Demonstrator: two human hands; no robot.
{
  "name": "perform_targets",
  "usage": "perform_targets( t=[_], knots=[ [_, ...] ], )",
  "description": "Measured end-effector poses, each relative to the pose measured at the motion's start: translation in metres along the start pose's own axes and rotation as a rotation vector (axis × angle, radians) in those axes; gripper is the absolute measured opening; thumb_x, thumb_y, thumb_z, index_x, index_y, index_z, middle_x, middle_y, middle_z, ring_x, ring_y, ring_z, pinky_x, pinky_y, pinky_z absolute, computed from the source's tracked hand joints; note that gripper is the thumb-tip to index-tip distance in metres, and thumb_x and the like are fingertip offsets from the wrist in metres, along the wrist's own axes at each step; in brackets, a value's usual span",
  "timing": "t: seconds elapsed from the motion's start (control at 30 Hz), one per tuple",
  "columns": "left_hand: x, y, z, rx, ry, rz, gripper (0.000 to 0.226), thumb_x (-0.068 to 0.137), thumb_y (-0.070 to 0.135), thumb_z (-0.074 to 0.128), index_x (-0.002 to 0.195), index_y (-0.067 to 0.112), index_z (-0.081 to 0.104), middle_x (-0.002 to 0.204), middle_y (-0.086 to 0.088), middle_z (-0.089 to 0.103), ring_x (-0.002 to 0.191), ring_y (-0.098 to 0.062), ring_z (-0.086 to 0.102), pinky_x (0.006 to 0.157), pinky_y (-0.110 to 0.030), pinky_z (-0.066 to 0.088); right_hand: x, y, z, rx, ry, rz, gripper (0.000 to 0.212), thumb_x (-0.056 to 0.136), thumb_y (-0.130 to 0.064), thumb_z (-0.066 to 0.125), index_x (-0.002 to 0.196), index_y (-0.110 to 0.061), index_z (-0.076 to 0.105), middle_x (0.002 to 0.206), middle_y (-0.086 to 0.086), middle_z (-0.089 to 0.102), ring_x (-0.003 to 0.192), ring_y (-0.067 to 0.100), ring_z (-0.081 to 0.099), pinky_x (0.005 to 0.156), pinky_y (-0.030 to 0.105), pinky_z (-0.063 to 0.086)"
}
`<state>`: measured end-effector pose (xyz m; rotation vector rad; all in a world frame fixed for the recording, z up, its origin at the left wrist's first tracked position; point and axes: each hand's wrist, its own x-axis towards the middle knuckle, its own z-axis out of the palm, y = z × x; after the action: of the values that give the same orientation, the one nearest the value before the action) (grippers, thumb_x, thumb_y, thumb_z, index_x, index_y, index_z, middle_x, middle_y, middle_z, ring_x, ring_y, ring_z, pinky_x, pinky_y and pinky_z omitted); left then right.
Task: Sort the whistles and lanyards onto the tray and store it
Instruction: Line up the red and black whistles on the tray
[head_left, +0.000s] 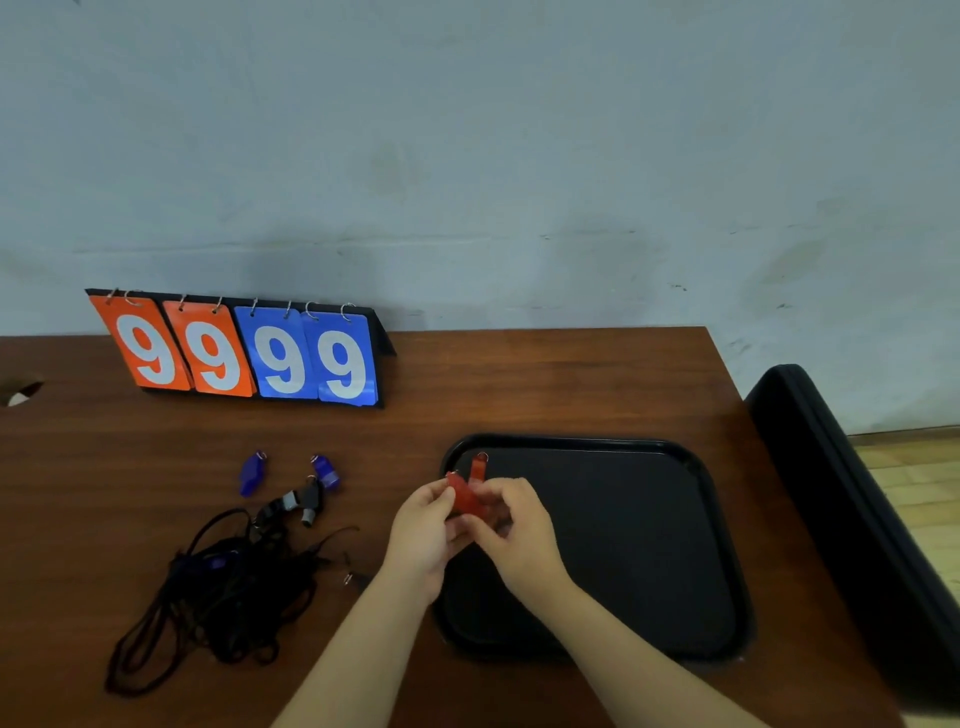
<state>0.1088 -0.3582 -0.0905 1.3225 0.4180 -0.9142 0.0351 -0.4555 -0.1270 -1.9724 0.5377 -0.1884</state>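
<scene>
A black tray lies on the right half of the wooden table. Over its near-left part my left hand and my right hand meet and together pinch a red whistle. A second red whistle stands out just behind it; I cannot tell whether it lies on the tray or is held. On the table to the left lie two blue whistles, a black whistle and a tangled heap of black lanyards.
A flip scoreboard showing 9999 in orange and blue stands at the back left against the wall. A black case leans past the table's right edge. A small metal clip lies beside the lanyards.
</scene>
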Motion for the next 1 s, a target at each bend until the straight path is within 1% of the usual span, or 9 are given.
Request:
perform_targets(
  t=[0.13,0.27,0.4,0.53,0.6,0.67,0.77,0.87,1.0],
  knots=[
    [-0.003,-0.004,0.003,0.086,0.022,0.054,0.012,0.095,0.018,0.055,0.104,0.019,0.064,0.105,-0.005,0.071,0.100,-0.021,0.066,0.093,-0.041,0.051,-0.004,-0.001,-0.001,0.118,0.031,0.114,0.024,0.091,-0.013,0.065,0.103,-0.034,0.063,0.100,-0.015,0.066,0.095,-0.001,0.063,0.087,0.023,0.054],
    [-0.002,-0.005,0.003,0.205,0.095,0.139,0.010,0.093,0.020,0.059,0.101,0.021,0.065,0.104,-0.001,0.067,0.097,-0.014,0.061,0.083,-0.031,0.050,-0.004,-0.005,-0.005,0.209,-0.042,0.245,0.016,0.090,-0.014,0.066,0.099,-0.027,0.065,0.094,-0.006,0.070,0.088,0.005,0.068,0.077,0.021,0.057],
    [0.002,-0.008,0.002,0.141,0.121,0.110,0.011,0.091,0.022,0.061,0.100,0.020,0.067,0.107,-0.004,0.066,0.104,-0.019,0.060,0.089,-0.036,0.050,0.000,-0.010,-0.015,0.398,-0.164,0.436,0.015,0.090,-0.013,0.066,0.104,-0.018,0.066,0.094,0.000,0.073,0.084,0.010,0.072,0.070,0.019,0.058],
    [0.004,-0.011,0.003,0.051,0.112,0.102,0.013,0.091,0.025,0.063,0.097,0.017,0.071,0.103,-0.005,0.068,0.105,-0.020,0.059,0.090,-0.037,0.048,0.000,-0.010,-0.017,0.055,-0.069,0.269,0.017,0.088,-0.015,0.069,0.099,-0.026,0.062,0.093,-0.008,0.066,0.085,0.007,0.066,0.077,0.022,0.057],
    [0.004,-0.009,0.003,-0.005,0.084,0.121,0.014,0.092,0.022,0.060,0.098,0.014,0.070,0.105,-0.006,0.069,0.105,-0.020,0.061,0.087,-0.036,0.051,-0.002,-0.010,-0.017,-0.010,-0.006,0.170,0.020,0.086,-0.016,0.070,0.096,-0.030,0.060,0.092,-0.011,0.063,0.085,0.005,0.062,0.075,0.020,0.053],
    [0.005,-0.007,0.001,-0.056,0.044,0.137,0.016,0.094,0.018,0.056,0.102,0.013,0.069,0.108,-0.009,0.069,0.106,-0.023,0.063,0.090,-0.042,0.053,-0.002,-0.010,-0.018,0.079,-0.026,0.146,0.019,0.087,-0.017,0.070,0.096,-0.029,0.059,0.094,-0.007,0.063,0.083,0.008,0.063,0.071,0.022,0.056],
    [0.006,-0.004,-0.002,-0.066,-0.003,0.169,0.020,0.097,0.015,0.050,0.105,0.014,0.068,0.110,-0.006,0.071,0.109,-0.024,0.064,0.096,-0.044,0.049,0.000,-0.017,-0.021,0.378,-0.064,0.313,0.006,0.095,-0.021,0.059,0.101,-0.023,0.060,0.100,0.000,0.065,0.078,0.009,0.067,0.067,0.024,0.059],
    [0.005,-0.003,-0.003,-0.083,-0.067,0.191,0.023,0.099,0.013,0.045,0.107,0.012,0.067,0.110,-0.005,0.072,0.110,-0.024,0.064,0.091,-0.040,0.051,0.002,-0.019,-0.023,0.567,-0.118,0.452,0.012,0.097,-0.020,0.056,0.105,-0.016,0.064,0.098,0.006,0.069,0.076,0.013,0.070,0.071,0.028,0.059],
    [0.007,-0.002,-0.005,-0.110,-0.088,0.174,0.026,0.100,0.012,0.043,0.108,0.011,0.067,0.110,-0.007,0.072,0.110,-0.025,0.065,0.098,-0.047,0.049,0.003,-0.020,-0.026,0.668,-0.135,0.452,0.014,0.093,-0.012,0.061,0.106,-0.010,0.067,0.092,0.007,0.071,0.076,0.014,0.070,0.072,0.027,0.059]
  ],
)
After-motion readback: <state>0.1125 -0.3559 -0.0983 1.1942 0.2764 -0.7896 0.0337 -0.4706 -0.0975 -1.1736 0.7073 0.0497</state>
